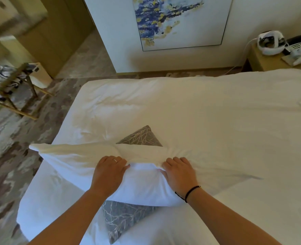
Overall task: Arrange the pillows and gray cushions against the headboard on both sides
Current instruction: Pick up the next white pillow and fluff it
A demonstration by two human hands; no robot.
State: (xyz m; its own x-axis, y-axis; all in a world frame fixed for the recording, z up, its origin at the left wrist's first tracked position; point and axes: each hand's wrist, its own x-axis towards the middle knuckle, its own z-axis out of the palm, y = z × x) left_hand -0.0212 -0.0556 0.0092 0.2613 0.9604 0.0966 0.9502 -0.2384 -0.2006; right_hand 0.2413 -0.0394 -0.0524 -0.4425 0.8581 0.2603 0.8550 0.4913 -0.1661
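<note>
Bed: wide white rumpled duvet (pixel 208 112) spreading beyond both hands
Pillow: soft white fabric pillow (pixel 79 160) lying under both hands
Cushions: grey branch-patterned cushion (pixel 142 137) peeking just beyond the hands, another (pixel 119 218) showing between the forearms
Left hand (pixel 110 172): gripping bunched pillow fabric
Right hand (pixel 179 172): gripping the same pillow, fingers curling into it

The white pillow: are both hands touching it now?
Touching. The head view shows the left hand and right hand gripping bunched fabric of the white pillow.

white pillow (pixel 86 167), gray branch-print cushion (pixel 119 218)
</note>
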